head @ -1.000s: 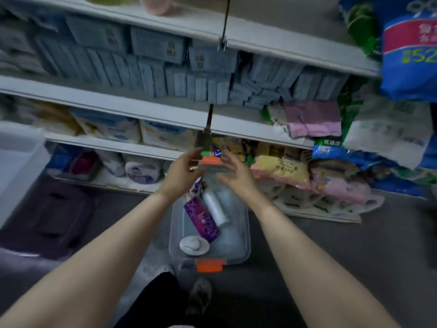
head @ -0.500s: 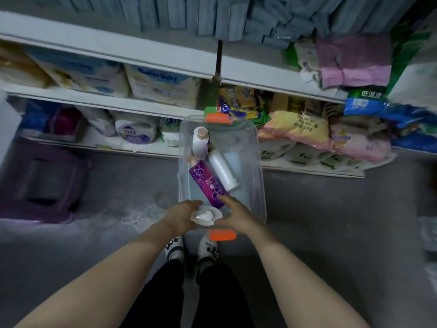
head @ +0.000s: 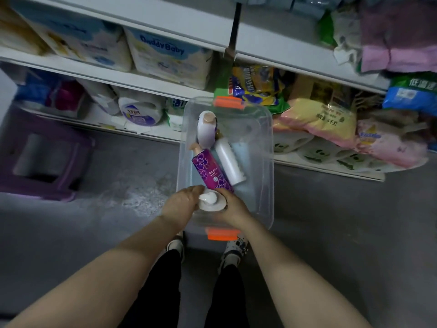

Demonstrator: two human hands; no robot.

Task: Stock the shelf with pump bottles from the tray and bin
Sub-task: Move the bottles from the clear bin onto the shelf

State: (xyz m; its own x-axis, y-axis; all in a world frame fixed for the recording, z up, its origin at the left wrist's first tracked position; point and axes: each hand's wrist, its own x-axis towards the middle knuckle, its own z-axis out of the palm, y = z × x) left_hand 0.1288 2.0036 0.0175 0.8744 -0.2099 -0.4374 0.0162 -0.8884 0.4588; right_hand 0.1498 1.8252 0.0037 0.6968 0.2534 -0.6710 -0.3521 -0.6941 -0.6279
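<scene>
Grey floor (head: 331, 221) below stocked shelf (head: 165, 22); clear bin (head: 267, 162). Left hand (head: 182, 204) and right hand (head: 233, 207) cupped an upright white pump bottle (head: 209, 202), apparently gripping. Purple bottle (head: 211, 170) lay just beyond, lengthwise away.

A clear plastic bin (head: 264, 143) with orange latches at its near and far ends stands on the floor in front of the shelf (head: 151, 79). Inside it lie several bottles. A purple bottle with a flower print (head: 210, 170) lies on its side, its beige cap pointing away. Just beside it on the right lies a plain white bottle (head: 228, 162). At the far end a white bottle with a beige cap (head: 206, 131) leans tilted. At the near end a white pump bottle (head: 210, 202), seen from above, sits between both hands.
</scene>
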